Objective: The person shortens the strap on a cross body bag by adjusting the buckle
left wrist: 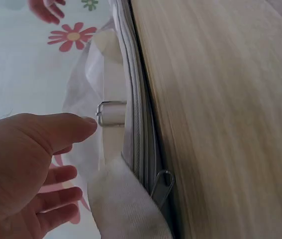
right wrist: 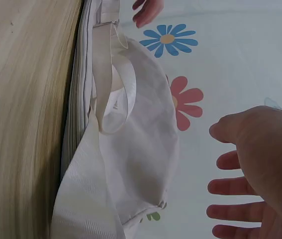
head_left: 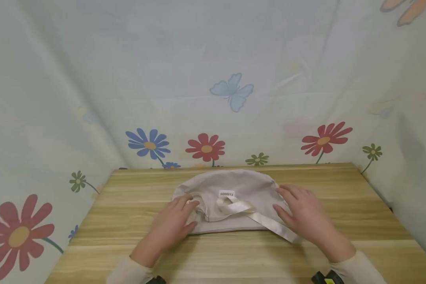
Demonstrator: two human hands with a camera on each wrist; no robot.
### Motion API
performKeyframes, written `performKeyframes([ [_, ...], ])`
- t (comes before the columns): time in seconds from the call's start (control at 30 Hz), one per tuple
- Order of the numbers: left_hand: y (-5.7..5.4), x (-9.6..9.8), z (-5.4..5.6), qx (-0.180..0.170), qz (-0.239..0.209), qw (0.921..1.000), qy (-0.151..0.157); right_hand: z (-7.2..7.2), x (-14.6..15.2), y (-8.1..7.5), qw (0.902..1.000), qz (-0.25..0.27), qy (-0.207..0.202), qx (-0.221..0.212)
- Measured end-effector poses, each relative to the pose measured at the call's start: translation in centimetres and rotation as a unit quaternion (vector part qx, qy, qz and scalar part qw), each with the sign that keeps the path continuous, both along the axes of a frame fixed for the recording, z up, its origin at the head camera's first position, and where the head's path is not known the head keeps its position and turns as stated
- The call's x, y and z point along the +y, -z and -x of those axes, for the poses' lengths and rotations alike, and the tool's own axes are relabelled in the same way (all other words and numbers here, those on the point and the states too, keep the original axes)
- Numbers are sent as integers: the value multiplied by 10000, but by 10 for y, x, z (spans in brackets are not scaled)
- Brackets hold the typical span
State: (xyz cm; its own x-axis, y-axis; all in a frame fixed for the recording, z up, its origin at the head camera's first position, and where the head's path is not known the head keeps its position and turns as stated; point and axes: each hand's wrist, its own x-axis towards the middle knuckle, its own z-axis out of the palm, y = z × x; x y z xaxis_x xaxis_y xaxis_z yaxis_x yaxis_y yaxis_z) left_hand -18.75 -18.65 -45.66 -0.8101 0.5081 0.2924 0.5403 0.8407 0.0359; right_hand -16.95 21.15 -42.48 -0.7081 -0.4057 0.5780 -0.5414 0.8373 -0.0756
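Observation:
A pale grey fabric bag point(head_left: 248, 183) with a curved top lies on the wooden table, its small FASHION label upside down in the head view. Across its front a cream strap point(head_left: 269, 223) is looped and trails off to the right. My left hand point(head_left: 175, 217) is over the bag's left end, fingers relaxed, the thumb near a metal strap buckle point(left wrist: 112, 113). A zipper pull point(left wrist: 163, 188) hangs by the zipped edge. At the bag's right end, my right hand point(head_left: 301, 209) hovers with fingers spread and nothing held, as the right wrist view point(right wrist: 260, 174) shows.
The wooden table point(head_left: 127, 205) runs back to a pale cloth backdrop point(head_left: 163, 79) printed with flowers and a butterfly. The cloth also rises along both sides of the table.

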Motion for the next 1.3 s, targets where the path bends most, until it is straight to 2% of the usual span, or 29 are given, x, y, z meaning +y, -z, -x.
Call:
performKeyframes([
  [0.1,2,5,2,-1,17,9995,325,1,-6,0,9999,-27,-88,-77],
  [0.2,4,10,6,140,45,9978,651,3,-13,2,9997,-45,-161,-182],
  [0.33,7,16,8,291,142,9955,893,6,-21,5,9993,-39,-309,-196],
  [0.57,11,23,11,363,542,9922,1062,13,-35,14,9970,-147,-758,105],
  [0.7,12,24,12,554,695,9888,1203,15,-47,19,9946,-141,-1021,76],
  [0.93,12,24,13,646,1003,9854,1215,17,-63,31,9879,-180,-1528,-190],
  [1.17,16,25,17,690,928,9843,1337,21,-75,42,9819,-252,-1851,-297],
  [1.3,18,27,19,913,842,9815,1455,23,-79,45,9805,-224,-1935,-250],
])
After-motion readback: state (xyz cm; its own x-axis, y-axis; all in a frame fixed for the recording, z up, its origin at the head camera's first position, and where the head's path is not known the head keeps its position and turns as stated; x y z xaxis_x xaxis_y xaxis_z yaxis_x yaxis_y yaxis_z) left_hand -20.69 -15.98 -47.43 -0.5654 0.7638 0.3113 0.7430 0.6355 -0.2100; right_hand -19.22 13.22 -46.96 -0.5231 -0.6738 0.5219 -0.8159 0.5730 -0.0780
